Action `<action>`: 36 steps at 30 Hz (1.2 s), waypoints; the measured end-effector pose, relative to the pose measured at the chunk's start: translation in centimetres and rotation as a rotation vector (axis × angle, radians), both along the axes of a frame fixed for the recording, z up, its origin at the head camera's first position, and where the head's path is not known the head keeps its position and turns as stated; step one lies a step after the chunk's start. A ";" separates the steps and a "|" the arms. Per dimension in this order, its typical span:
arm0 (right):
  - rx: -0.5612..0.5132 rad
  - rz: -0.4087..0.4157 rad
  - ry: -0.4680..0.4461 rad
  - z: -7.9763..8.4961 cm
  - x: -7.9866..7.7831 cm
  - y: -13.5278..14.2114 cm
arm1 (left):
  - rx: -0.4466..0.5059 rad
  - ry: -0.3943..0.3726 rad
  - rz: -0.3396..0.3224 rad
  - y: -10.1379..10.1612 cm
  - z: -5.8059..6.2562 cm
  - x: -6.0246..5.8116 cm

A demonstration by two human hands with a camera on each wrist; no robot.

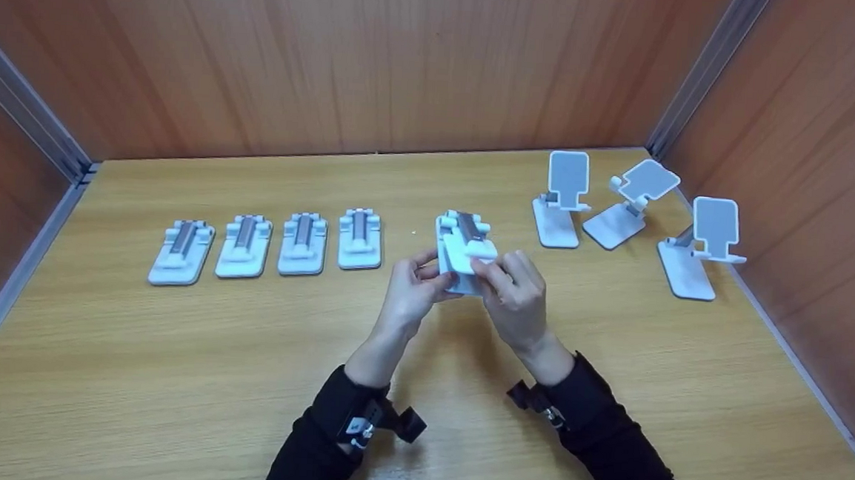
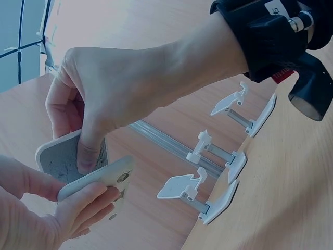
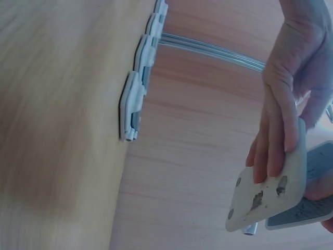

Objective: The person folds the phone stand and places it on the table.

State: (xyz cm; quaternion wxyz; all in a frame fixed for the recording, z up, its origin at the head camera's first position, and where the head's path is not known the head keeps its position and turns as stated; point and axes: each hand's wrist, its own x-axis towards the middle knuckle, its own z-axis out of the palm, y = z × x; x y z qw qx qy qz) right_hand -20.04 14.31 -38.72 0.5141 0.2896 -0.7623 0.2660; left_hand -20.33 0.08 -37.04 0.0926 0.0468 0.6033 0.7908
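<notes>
A white folding phone stand (image 1: 464,251) is held off the table between both hands, its panel slightly apart from its base. My left hand (image 1: 411,287) grips the base (image 3: 276,200) from the left side, fingers against its underside and thumb on top. With thumb and fingers my right hand (image 1: 517,297) pinches the lower edge of the panel, whose grey pad (image 2: 57,159) faces the base in the left wrist view. Round feet and dark worn patches show on the underside in the right wrist view. Part of the right hand is cut off there.
Several folded white phone stands (image 1: 302,244) lie in a row on the left of the wooden table (image 1: 242,362). Three unfolded ones (image 1: 568,180) stand at the right, near the side wall (image 1: 833,161). A wooden panel (image 1: 379,59) closes the back.
</notes>
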 end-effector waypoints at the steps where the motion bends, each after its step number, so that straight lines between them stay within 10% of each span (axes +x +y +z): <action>1: 0.000 0.005 -0.001 0.0 0.0 0.0 | 0.005 0.002 -0.002 0.0 0.0 0.0; 9: -0.302 0.239 -0.253 0.8 0.0 0.8 | 0.051 0.003 0.001 0.0 0.1 0.0; 17: -0.795 0.452 -1.005 3.1 -0.5 2.2 | 0.058 -0.010 0.012 -0.4 0.6 0.1; 22: -0.875 0.605 -1.340 3.6 -0.8 3.0 | 0.058 -0.022 0.022 -0.5 0.7 0.1; 28: -0.789 0.742 -1.434 3.3 -0.8 3.3 | 0.065 -0.028 0.013 -0.6 0.7 0.0; 36: -0.851 0.712 -1.443 3.4 -0.8 3.4 | 0.051 0.011 -0.012 -0.9 0.9 0.0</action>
